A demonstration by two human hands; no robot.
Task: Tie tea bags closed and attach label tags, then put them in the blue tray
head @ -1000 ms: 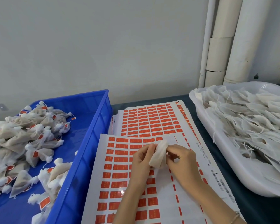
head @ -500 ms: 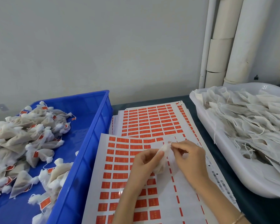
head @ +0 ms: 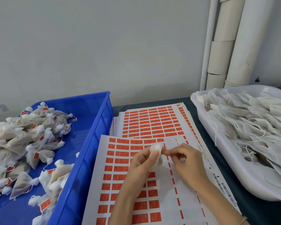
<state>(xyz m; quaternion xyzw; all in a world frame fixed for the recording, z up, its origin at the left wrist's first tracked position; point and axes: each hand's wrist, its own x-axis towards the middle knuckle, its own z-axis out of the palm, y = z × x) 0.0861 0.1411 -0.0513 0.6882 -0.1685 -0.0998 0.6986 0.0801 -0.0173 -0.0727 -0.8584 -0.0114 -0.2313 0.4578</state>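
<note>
Head view: left hand (head: 139, 164) pinches tea bag (head: 155, 147) upright, dead centre above label sheet (head: 120, 176), steadying it. Right hand (head: 186, 163), fingers curled, pinches the bag's top, likely tying; blurred. Blue tray (head: 94, 143) at 9 o'clock, handy for drop-off.

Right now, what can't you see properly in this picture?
Head view only:
Tea bag: mostly covered by the left hand's fingers; tied or not, I cannot tell.
Right hand: fingertips blurred, so what they pinch is unclear.
Blue tray: cut off by the left and bottom edges.
White tub: cut off by the right edge.
Red labels: print too small to read.
</note>
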